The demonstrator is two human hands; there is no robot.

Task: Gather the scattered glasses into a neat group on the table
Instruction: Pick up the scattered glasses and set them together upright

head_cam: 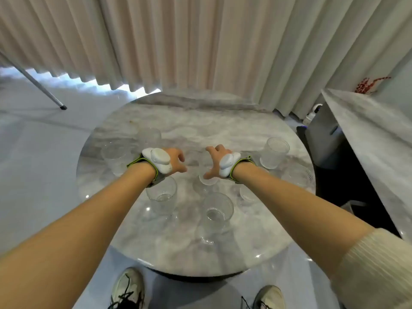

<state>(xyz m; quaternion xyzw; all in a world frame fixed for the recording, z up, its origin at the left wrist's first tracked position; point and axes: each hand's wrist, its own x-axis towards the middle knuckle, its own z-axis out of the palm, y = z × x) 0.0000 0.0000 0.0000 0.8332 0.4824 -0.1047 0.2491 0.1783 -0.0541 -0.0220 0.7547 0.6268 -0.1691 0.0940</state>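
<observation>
Clear ribbed glasses [218, 209] stand upright, scattered across the round marble table [169, 250]. Two sit near the middle, one far right [274, 152], others far left [116, 156].

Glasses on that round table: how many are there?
About 8 glasses: back left, left, under right hand, two near, right, right edge, one beneath the forearm. Blur may hide others.

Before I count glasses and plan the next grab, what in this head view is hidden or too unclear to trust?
- Right hand: fingers cover a glass; contact cannot be told.
- Left hand: palm faces away, so any grip is hidden.
- Far-left glasses: blurred against the marble table, count unsure.
- Right-edge glass: faint, outline unclear.
</observation>
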